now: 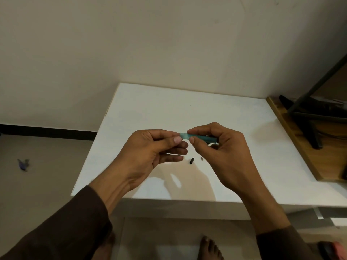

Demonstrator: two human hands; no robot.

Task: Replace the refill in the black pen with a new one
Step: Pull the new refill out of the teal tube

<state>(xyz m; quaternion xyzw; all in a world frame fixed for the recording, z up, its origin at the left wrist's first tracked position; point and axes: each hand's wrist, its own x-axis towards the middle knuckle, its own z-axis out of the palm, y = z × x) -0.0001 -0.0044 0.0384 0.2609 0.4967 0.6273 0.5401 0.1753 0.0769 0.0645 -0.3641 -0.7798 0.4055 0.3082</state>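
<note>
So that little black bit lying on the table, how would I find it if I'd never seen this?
Start at the white table against the wall, then look just below the two hands gripping a teal tube. The small black piece lies there on the tabletop. It is dark and stubby, unlike the paler, smaller grey bit to its right.

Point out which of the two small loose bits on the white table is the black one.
The black piece is the left one, lying nearer the left hand fingertips. The other piece, to its right, is smaller and grey.
</note>
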